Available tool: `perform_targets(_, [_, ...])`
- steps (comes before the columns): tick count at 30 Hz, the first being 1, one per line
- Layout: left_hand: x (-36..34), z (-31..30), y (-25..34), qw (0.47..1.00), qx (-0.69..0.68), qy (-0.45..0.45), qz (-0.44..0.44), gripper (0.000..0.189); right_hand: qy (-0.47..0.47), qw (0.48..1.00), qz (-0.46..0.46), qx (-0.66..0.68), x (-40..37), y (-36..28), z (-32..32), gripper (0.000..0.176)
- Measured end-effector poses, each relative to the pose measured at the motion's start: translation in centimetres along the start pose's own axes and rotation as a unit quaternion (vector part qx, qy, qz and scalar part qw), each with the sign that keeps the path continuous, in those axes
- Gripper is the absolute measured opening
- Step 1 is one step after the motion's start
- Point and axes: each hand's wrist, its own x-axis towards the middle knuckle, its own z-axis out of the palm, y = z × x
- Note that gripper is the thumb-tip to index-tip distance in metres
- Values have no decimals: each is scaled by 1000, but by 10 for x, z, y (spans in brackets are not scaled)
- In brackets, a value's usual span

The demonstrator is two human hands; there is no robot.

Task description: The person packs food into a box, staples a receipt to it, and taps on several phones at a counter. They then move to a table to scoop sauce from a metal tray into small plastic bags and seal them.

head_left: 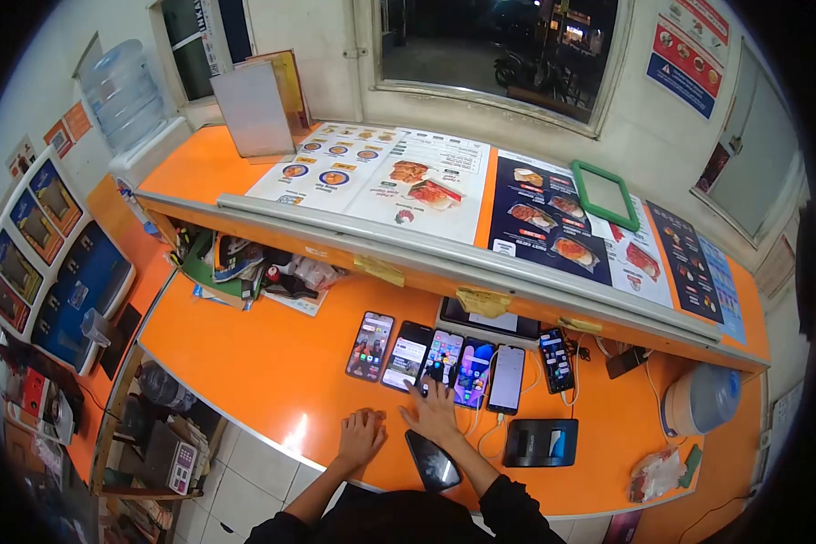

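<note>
My left hand [363,438] rests on the orange counter [245,363], fingers loosely extended and holding nothing. My right hand [433,414] is spread, its fingertips at the lower ends of a black phone with a lit chat-like page [406,356] and a phone showing app icons [442,356]. Left of these lies another lit phone [370,346]. On the other side are a blue-screened phone [474,370] and a phone with a pale screen [506,379], both near white cables. A dark-screened phone [432,461] lies below my right wrist.
A black box-shaped device [541,442] sits right of my right hand. Beyond the row are a tablet [490,317] and another phone [556,360] under the raised shelf, whose top bears menus [426,181]. Plastic bags [657,476] and a round container [703,399] stand at right.
</note>
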Motion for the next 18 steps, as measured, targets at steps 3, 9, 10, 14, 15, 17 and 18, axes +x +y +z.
perform_targets(3, [10, -4, 0, 1000, 2, -6, 6, 40, 14, 998, 46, 49, 10, 5, -2, 51])
perform_targets(9, [13, -8, 1, 999, 13, -35, -10, 39, 21, 990, 98, 99, 29, 18, 1, 45])
perform_targets(10, [15, -9, 1, 999, 11, -35, -11, 39, 14, 990, 102, 94, 31, 18, 2, 45])
perform_targets(14, [17, -13, 1, 998, -13, -51, -16, 38, 6, 990, 110, 93, 39, 22, 7, 44])
perform_targets(15, [16, -12, 1, 998, -11, -56, -19, 37, -4, 988, 117, 100, 40, 22, 8, 44])
perform_targets(17, [17, -11, 0, 998, -12, -60, -20, 38, -5, 988, 123, 97, 44, 24, 11, 44])
perform_targets(18, [18, -13, 1, 998, -14, -57, -19, 38, 5, 989, 121, 86, 47, 24, 13, 43])
